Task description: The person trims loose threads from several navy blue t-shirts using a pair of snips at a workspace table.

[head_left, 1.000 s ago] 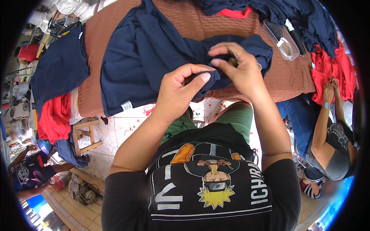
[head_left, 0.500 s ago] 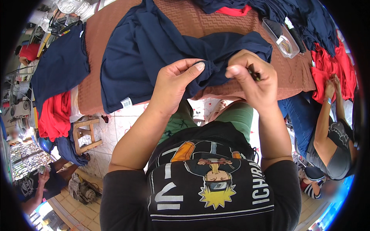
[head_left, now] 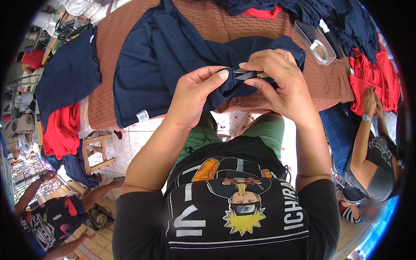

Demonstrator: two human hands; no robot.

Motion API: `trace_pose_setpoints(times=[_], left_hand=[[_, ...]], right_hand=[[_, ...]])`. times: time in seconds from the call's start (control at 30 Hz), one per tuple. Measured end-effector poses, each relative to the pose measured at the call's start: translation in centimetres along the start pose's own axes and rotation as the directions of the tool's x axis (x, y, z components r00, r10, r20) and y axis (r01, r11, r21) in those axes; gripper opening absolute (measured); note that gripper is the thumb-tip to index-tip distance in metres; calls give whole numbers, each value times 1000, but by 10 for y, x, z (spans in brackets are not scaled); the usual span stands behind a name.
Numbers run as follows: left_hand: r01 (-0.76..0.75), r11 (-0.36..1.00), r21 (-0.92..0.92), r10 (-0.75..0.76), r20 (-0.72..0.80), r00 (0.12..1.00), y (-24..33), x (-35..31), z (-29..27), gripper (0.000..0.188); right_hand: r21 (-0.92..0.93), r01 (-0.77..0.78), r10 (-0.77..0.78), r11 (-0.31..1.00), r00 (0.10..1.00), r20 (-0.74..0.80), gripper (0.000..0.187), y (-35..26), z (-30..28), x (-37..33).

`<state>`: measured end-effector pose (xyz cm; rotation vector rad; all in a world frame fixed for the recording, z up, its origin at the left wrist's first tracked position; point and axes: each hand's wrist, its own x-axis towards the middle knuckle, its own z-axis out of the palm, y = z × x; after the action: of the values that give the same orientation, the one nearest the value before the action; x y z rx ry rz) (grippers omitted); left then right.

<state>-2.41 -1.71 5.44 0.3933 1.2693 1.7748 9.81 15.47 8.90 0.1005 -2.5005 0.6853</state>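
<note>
A navy garment [head_left: 173,56] is spread over the brown-covered table [head_left: 208,17] at upper centre, its lower fold lifted off the near table edge. That fold is pinched by the left hand [head_left: 195,93], fingers narrow on the cloth. Small thread snips [head_left: 249,75] are held in the right hand [head_left: 279,80], fingers closed round them, blades set at the pinched fold just beside the left thumb.

Around: a clear plastic box [head_left: 318,43] upper right, red cloth [head_left: 372,82] at the right edge, more navy cloth [head_left: 65,73] and a red pile [head_left: 60,130] at left, a wooden stool [head_left: 97,151] lower left. Another person's arm [head_left: 364,130] is seen at right, well apart from the hands.

Against the earlier frame, the hands are brought closer together and the snips are now shown at the fabric.

Open room is left only between the hands and the table edge; the sides are crowded.
</note>
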Motion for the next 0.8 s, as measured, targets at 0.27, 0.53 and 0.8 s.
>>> trace_pose_setpoints(times=[0.27,0.53,0.8], left_hand=[[-20,1000,-7,20,18,1000,-3,0,-2,24],[-7,1000,-4,7,41,999,-3,0,-2,24],[-10,1000,-28,11,35,999,-6,0,-1,23]], right_hand=[[30,43,-43,999,999,-25,23,13,1,-2],[61,-14,16,998,1000,-25,23,10,7,0],[151,-94,101,984,994,-40,22,9,11,-5]])
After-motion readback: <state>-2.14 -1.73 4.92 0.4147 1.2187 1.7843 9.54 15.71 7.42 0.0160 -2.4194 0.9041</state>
